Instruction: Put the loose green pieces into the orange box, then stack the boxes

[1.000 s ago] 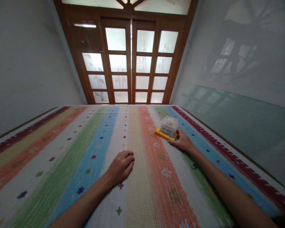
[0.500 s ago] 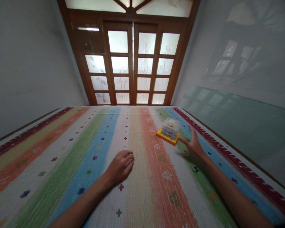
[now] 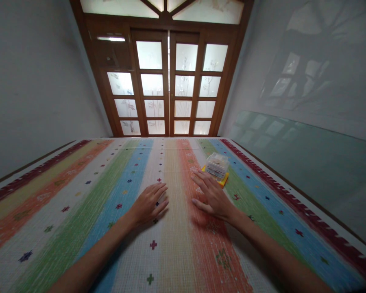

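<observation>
A stack of clear plastic cases (image 3: 217, 163) rests on a yellow-orange base (image 3: 223, 181) toward the right of the table. My right hand (image 3: 212, 195) is just in front and to the left of the stack, fingers spread, with nothing in it; it hides part of the yellow base. Over the white stripe near the middle of the cloth, my left hand (image 3: 149, 202) is palm down with its fingers stretched and thumb apart, holding nothing. A gap of cloth lies between the two hands.
A striped tablecloth (image 3: 88, 203) with small printed motifs covers the table. Walls flank it left and right, with a pale green glass panel (image 3: 293, 140) along the right. Wooden doors with frosted panes (image 3: 152, 85) stand at the far end.
My right hand has moved left from the right side of the stack to in front of it. My left hand has unfolded its curled fingers and shifted slightly left.
</observation>
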`<action>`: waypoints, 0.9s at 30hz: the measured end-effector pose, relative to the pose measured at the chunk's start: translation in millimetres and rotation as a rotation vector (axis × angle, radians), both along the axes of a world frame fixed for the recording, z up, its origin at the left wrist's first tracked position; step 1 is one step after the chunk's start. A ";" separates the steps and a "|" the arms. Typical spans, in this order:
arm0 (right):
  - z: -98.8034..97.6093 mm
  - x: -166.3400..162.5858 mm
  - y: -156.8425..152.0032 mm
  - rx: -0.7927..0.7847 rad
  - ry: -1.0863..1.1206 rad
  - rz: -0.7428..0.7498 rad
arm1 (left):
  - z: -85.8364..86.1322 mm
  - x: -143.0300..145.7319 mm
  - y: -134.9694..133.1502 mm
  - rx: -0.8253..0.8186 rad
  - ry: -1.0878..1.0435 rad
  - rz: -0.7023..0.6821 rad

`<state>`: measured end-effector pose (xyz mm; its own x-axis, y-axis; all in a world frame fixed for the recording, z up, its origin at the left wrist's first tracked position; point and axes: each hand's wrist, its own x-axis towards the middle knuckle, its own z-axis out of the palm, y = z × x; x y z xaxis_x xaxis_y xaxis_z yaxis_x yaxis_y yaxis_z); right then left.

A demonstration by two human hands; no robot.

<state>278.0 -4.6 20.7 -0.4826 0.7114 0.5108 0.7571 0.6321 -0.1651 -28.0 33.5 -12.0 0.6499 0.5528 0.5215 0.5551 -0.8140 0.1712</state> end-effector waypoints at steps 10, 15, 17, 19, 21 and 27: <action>-35.7 -25.2 5.1 -0.313 -0.140 0.085 | -9.2 -6.2 -8.4 -0.191 0.178 -0.005; -39.6 -25.7 -0.9 -0.391 -0.147 0.070 | -12.8 -12.8 -13.2 -0.219 0.198 -0.019; -40.6 -25.2 -1.8 -0.401 -0.150 0.078 | -14.6 -13.8 -13.2 -0.211 0.186 -0.033; -41.5 -24.9 -2.2 -0.403 -0.147 0.086 | -16.3 -13.7 -12.7 -0.210 0.191 -0.038; -42.6 -24.9 -2.3 -0.398 -0.138 0.093 | -17.8 -13.3 -12.1 -0.209 0.203 -0.037; -44.6 -26.1 -2.3 -0.387 -0.143 0.093 | -21.3 -12.7 -10.6 -0.198 0.210 -0.053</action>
